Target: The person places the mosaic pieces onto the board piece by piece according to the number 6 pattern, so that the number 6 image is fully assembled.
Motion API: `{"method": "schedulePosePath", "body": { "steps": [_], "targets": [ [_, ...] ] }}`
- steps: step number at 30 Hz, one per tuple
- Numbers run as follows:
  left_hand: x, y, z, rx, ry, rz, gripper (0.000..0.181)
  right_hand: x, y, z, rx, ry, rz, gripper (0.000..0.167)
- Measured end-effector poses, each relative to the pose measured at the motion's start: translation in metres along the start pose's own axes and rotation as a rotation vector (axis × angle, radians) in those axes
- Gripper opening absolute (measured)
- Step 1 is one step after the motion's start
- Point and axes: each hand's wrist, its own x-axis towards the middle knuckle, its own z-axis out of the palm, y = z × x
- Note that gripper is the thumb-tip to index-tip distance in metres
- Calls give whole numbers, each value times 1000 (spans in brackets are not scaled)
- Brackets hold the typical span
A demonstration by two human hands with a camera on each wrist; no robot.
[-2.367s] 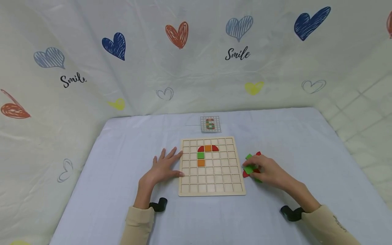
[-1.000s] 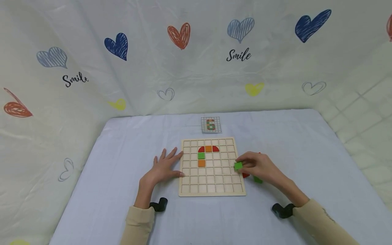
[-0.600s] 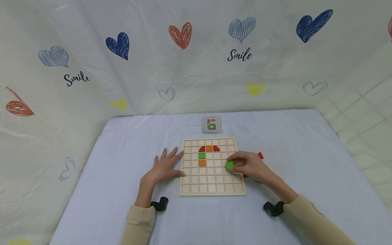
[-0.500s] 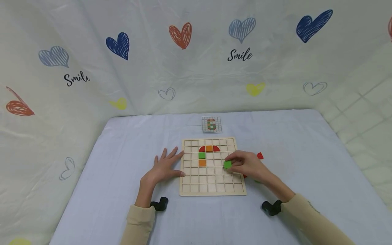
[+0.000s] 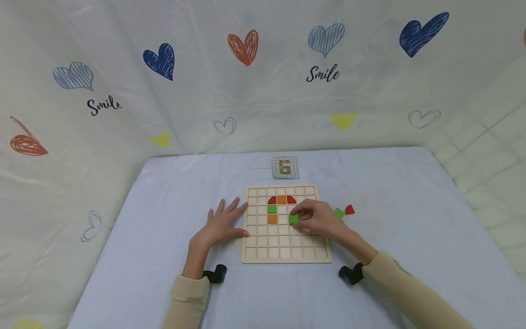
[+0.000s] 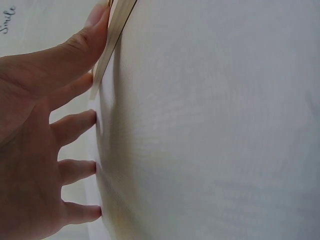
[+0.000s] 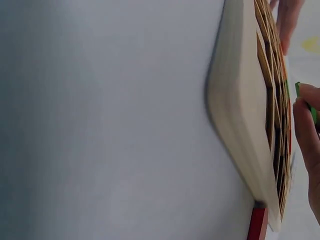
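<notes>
A wooden grid board [image 5: 286,260] lies on the white-covered table. Set in its cells are red quarter-round tiles [image 5: 272,200], an orange square tile [image 5: 281,199] between them, a green square tile [image 5: 272,209] and a lower orange tile [image 5: 272,219]. My right hand [image 5: 316,218] pinches another green square tile [image 5: 293,219] over the board's middle; the right wrist view shows this green tile [image 7: 313,114] above the grid, tilted. With fingers spread, my left hand [image 5: 219,227] rests at the board's left edge; its thumb [image 6: 95,30] and index finger touch that edge.
Behind the board lies a small pattern card [image 5: 285,167] showing a coloured figure on a grid. Right of the board are a loose green tile [image 5: 339,213] and a red quarter-round tile [image 5: 349,209]; the right forearm covers part of that area. A red tile [image 7: 257,223] lies against the board's side.
My right hand has picked up a green tile from the loose pile and carried it left over the board. The left hand has stayed in place at the board's edge.
</notes>
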Motion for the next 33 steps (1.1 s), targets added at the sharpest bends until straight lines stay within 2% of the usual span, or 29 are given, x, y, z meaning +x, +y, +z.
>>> {"method": "schedulePosePath", "body": {
  "steps": [11, 18, 25, 33],
  "targets": [
    [3, -1, 0, 13, -7, -5, 91, 16, -10, 12, -74, -20, -59, 26],
    [4, -1, 1, 15, -8, -14, 91, 21, -16, 16, -77, -38, -90, 26],
    [3, 1, 1, 20, -5, -5, 91, 21, -15, 16, -116, -44, -132, 25],
    [2, -1, 0, 19, -7, 0, 90, 18, -14, 17, -125, -6, -122, 23]
  ]
}}
